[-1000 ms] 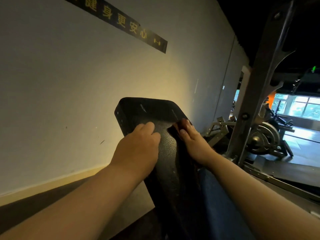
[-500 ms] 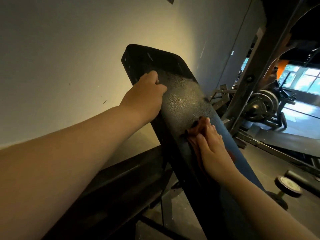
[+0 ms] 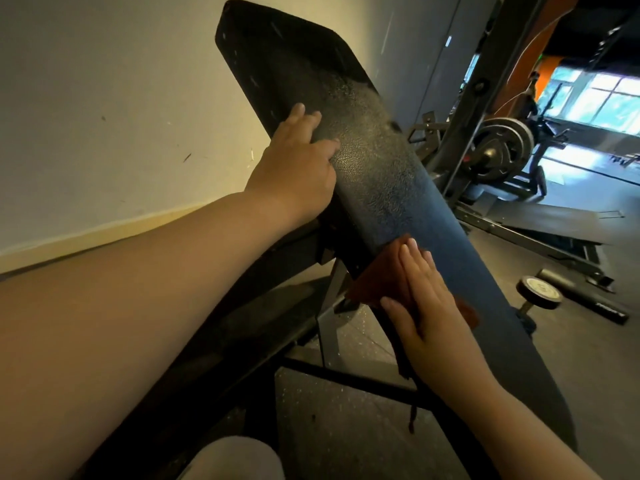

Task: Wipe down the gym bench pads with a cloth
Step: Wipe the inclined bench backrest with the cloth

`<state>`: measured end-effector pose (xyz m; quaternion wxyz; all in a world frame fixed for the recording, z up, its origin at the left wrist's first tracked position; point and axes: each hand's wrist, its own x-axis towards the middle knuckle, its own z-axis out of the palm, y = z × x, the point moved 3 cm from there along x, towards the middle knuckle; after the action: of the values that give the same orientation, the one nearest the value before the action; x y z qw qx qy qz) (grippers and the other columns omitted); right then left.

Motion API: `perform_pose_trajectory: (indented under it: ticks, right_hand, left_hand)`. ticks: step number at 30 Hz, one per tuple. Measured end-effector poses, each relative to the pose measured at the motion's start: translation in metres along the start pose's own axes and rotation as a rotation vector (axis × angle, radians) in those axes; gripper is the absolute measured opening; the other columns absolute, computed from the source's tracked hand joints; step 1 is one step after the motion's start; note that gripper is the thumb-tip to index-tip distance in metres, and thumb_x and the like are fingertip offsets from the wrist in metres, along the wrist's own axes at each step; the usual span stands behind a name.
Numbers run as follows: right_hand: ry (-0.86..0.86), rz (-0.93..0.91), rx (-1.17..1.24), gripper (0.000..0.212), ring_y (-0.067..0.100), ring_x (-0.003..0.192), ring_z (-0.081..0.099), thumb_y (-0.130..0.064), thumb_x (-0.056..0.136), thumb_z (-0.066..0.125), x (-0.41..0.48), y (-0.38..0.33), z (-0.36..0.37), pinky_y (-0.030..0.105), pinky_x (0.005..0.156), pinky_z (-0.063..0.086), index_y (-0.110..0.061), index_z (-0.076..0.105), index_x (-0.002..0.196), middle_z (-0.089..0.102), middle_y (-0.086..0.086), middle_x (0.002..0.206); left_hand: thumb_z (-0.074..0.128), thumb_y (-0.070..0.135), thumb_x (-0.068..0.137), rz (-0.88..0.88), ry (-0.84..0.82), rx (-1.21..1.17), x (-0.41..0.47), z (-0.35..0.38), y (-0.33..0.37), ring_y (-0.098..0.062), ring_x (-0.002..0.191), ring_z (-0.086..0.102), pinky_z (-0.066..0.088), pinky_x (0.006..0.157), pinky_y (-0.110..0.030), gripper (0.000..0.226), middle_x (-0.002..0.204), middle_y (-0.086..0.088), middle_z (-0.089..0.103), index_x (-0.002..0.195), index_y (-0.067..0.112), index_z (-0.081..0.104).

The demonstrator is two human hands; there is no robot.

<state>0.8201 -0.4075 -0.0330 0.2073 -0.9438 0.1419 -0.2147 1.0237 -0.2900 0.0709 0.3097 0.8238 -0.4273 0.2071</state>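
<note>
A long black textured bench pad [image 3: 377, 168] slants up from lower right to the top centre. My left hand [image 3: 296, 168] rests on the pad's left edge about halfway up, fingers lying over the surface. My right hand [image 3: 426, 299] lies flat, fingers straight, pressing a reddish-brown cloth [image 3: 381, 275] against the lower part of the pad. The cloth sticks out on both sides of the hand, and a loose corner hangs off the pad's left edge.
A pale wall [image 3: 121, 116] runs along the left. A dark frame bar [image 3: 363, 386] crosses under the pad. To the right stand a rack upright [image 3: 485, 88], a loaded weight plate [image 3: 498, 150] and a dumbbell [image 3: 540, 292] on the floor.
My right hand has slid the cloth down the pad toward me, from near the top to the lower part. My left hand has shifted slightly lower along the pad's left edge.
</note>
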Motion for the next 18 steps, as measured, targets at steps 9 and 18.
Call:
perform_pose_trajectory:
  ticks: [9, 18]
  right_hand:
    - [0.191, -0.036, -0.198, 0.074, 0.018, 0.154, -0.008, -0.032, 0.103, 0.050, 0.071, -0.063, 0.014, 0.037, 0.124, 0.001, -0.022, 0.004, 0.161, -0.001, -0.004, 0.168]
    - [0.150, -0.042, -0.195, 0.073, 0.011, 0.152, -0.016, -0.040, 0.103, 0.043, 0.046, -0.037, 0.016, 0.038, 0.123, -0.001, -0.032, -0.006, 0.158, -0.011, -0.012, 0.166]
  left_hand:
    - [0.049, 0.019, 0.101, -0.120, -0.005, -0.064, -0.044, 0.006, 0.022, -0.023, 0.153, 0.008, 0.023, 0.123, -0.042, 0.058, 0.166, -0.001, 0.008, 0.155, 0.018, 0.029]
    - [0.056, 0.007, 0.094, -0.319, 0.141, -0.332, -0.099, 0.033, 0.016, -0.009, 0.125, 0.040, 0.042, 0.103, -0.024, 0.044, 0.135, 0.004, 0.038, 0.135, 0.022, 0.044]
